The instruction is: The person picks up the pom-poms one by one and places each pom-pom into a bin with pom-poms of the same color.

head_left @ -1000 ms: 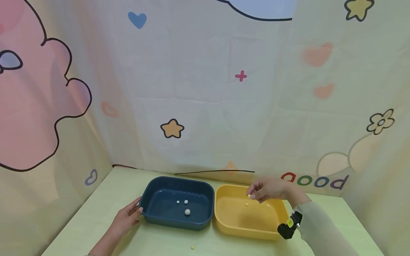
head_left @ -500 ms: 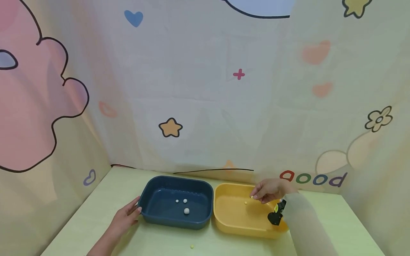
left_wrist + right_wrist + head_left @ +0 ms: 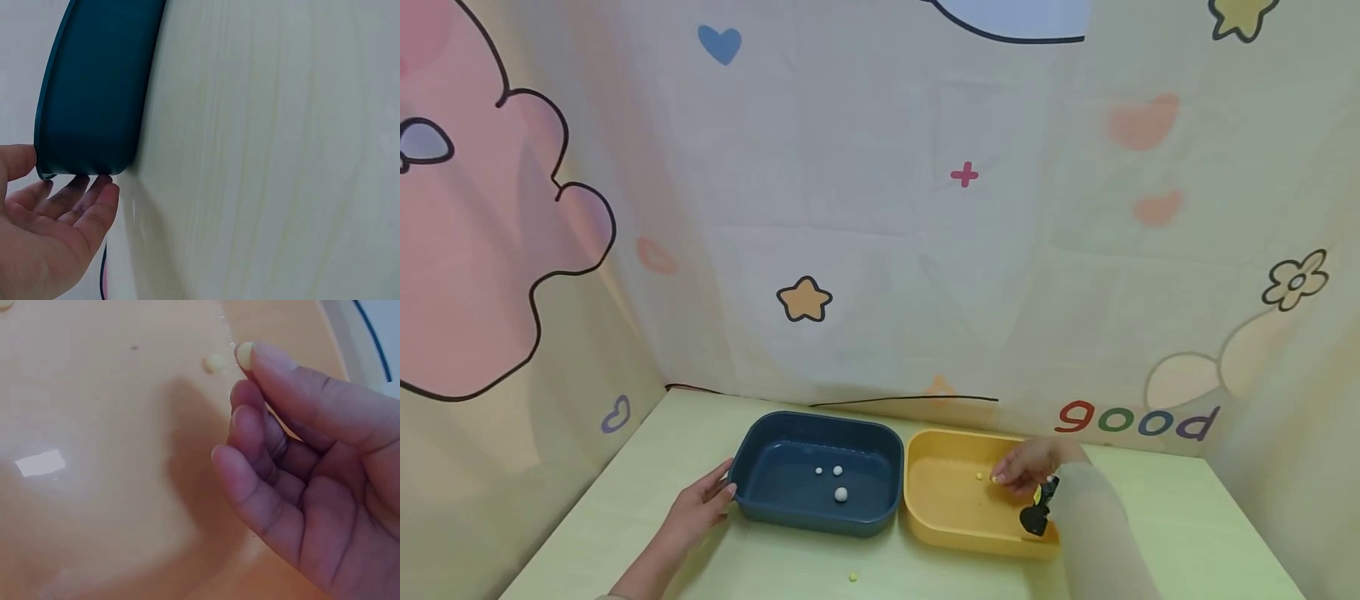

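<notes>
My right hand (image 3: 1028, 463) is over the right part of the yellow tray (image 3: 970, 538), low inside its rim. Thumb and forefinger pinch a small pale yellow ball (image 3: 245, 356), while the other fingers curl loosely below. Close by, a second yellow ball (image 3: 214, 363) lies on the tray floor. At the left end of the dark blue tray (image 3: 808, 518), my left hand (image 3: 696, 507) holds the edge. In the left wrist view its thumb (image 3: 17, 161) is at the rim and the fingertips touch the outer wall. White balls of differing size, one the largest (image 3: 841, 495), lie in the blue tray.
Another small yellow ball (image 3: 853, 577) lies on the pale green tabletop (image 3: 767, 567) in front of the trays. The two trays stand side by side, almost touching. Behind the table hangs a printed curtain (image 3: 880, 250). A black wrist device (image 3: 1037, 510) is on my right wrist.
My right hand has moved right and lowered into the yellow tray, still pinching the small ball. The left hand keeps its hold on the blue tray, which stays in place.
</notes>
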`<state>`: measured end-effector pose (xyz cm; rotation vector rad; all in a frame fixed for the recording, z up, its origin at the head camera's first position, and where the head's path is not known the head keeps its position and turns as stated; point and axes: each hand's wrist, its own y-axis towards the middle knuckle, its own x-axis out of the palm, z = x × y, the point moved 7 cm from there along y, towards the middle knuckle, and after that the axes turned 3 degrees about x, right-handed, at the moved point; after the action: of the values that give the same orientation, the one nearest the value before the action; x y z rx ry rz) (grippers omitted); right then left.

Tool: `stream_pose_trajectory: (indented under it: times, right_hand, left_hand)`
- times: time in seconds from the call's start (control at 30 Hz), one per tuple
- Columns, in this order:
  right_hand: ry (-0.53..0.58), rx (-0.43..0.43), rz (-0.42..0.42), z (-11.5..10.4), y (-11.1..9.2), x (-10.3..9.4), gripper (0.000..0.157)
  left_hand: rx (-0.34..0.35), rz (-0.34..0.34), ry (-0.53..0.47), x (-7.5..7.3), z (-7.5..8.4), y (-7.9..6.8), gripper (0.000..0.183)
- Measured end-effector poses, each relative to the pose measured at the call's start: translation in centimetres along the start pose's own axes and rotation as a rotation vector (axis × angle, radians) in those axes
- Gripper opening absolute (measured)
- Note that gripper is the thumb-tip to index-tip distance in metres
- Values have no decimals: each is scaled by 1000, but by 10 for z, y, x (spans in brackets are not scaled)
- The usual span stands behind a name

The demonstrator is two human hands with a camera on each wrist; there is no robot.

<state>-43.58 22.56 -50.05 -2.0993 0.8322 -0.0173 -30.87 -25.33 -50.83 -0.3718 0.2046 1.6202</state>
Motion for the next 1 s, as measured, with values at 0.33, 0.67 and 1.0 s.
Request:
stream_pose_trajectory:
  times: [0.33,0.67,1.0]
  right_hand:
    - [-86,34,-23,3,0,15,19]
    - [-143,72,-34,-4,-2,20,18]
    - [-110,74,-35,-3,2,19,24]
  left_hand:
    - [-1,-3,-8,0,1,-1,56]
    - [6,-10,4,-1,0,0,55]
    - [-3,3,-1,-2,-1,1,56]
